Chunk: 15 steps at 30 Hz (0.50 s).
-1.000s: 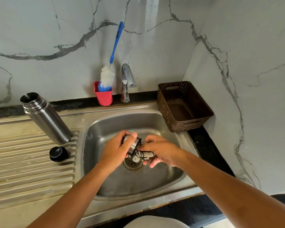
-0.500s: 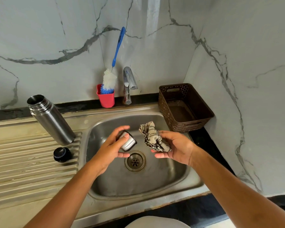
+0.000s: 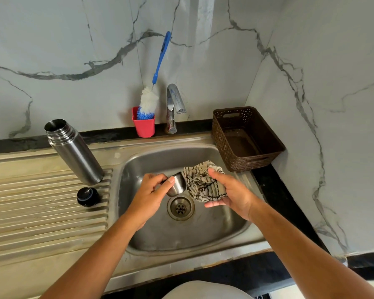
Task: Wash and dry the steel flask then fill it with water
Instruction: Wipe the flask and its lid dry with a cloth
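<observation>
Both bare forearms reach in from the near edge and converge above the round steel drain (image 3: 180,208). The left hand (image 3: 151,195) is just left of the drain and a little beyond it, back of the hand up, wrist nearly straight. Its fingers (image 3: 170,180) curl round a small shiny steel cup (image 3: 177,184), one fingertip pressed on the cup's wall. The right hand (image 3: 232,194) is just right of the drain, palm turned toward the left hand, thumb on top and the other digits underneath, gripping a crumpled beige cloth with dark stripes (image 3: 200,180). The cloth touches the cup; the hands themselves stay apart.
</observation>
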Tool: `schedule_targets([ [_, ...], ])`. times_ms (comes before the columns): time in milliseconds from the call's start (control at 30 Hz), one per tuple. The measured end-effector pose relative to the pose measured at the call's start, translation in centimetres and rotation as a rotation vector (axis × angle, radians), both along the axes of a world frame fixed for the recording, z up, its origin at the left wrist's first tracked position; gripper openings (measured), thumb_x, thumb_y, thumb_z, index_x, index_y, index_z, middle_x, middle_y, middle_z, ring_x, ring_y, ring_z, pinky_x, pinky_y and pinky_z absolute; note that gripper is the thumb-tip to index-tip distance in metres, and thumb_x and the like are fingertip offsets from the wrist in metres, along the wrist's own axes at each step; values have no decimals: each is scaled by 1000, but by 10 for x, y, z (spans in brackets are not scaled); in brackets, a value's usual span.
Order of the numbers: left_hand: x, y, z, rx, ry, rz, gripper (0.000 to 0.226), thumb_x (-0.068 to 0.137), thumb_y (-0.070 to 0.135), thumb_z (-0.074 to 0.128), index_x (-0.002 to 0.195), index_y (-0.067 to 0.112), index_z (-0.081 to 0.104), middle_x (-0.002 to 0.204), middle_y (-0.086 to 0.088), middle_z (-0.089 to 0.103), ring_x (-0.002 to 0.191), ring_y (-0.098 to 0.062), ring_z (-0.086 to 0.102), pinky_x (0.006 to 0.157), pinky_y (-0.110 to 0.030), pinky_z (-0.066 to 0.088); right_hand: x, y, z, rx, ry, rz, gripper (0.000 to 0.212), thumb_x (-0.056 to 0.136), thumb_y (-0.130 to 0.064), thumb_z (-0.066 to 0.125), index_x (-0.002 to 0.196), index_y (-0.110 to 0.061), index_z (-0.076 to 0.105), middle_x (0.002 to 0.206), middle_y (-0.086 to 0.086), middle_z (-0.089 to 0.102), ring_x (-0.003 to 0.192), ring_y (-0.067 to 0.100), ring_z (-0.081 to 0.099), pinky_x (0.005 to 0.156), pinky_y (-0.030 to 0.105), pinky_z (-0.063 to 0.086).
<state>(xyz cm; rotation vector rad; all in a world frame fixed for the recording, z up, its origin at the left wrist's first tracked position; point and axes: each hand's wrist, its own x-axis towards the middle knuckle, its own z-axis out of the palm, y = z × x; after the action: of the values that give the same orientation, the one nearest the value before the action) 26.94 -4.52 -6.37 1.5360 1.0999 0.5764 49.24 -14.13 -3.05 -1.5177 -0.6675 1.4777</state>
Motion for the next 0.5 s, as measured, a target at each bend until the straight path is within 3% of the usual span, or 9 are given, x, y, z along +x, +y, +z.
schedule_targets([
  [67,-3,2,-1,110,35,51,28,103,37,62,86,16,72,109,-4,53,97,-8,57,88,-19,40,0,0,3,-49,-232,70,69,96,-70,55,143,-19,60,143,-3,61,129,20,60,101,42,55],
  [133,-8,2,3,190,70,80,39,103,36,61,80,6,69,95,-9,56,85,-10,56,78,-21,42,-3,-1,7,-104,-372,81,92,81,-89,53,144,-22,57,144,-7,57,131,16,55,110,40,48],
  [167,-11,1,4,189,83,73,44,104,38,60,76,3,64,85,-12,56,74,-13,54,73,-27,41,-2,1,4,-117,-355,57,97,76,-93,52,142,-22,59,142,-5,61,125,14,60,105,36,53],
  [200,-14,-1,6,164,81,57,47,104,39,59,73,4,61,75,-11,54,66,-15,51,69,-32,39,-6,2,5,-109,-335,40,89,80,-89,53,137,-21,63,132,-4,67,115,10,65,90,25,58],
  [233,-17,-2,7,125,70,40,48,105,40,59,71,6,61,67,-9,53,63,-16,50,68,-34,38,-11,2,9,-88,-342,31,70,91,-78,51,129,-20,66,119,-6,71,102,3,66,72,12,55],
  [300,-22,-5,11,31,34,30,42,105,38,60,76,10,71,70,-4,68,71,-19,64,75,-34,45,-19,1,15,-26,-370,-13,45,104,-57,47,116,-20,69,104,-10,72,89,-6,62,54,5,46],
  [400,-25,-12,14,-110,16,47,30,105,34,60,91,15,79,87,-3,78,91,-21,72,88,-31,49,-32,2,20,96,-347,-89,31,107,-48,50,118,-25,67,106,-13,71,96,-3,65,58,3,46],
  [500,-26,-17,19,-298,-20,116,33,107,42,53,111,17,74,98,1,75,96,-14,67,87,-29,46,-57,-5,22,196,-607,97,47,107,-47,51,150,-30,49,124,-18,66,112,-7,60,84,4,45],
])
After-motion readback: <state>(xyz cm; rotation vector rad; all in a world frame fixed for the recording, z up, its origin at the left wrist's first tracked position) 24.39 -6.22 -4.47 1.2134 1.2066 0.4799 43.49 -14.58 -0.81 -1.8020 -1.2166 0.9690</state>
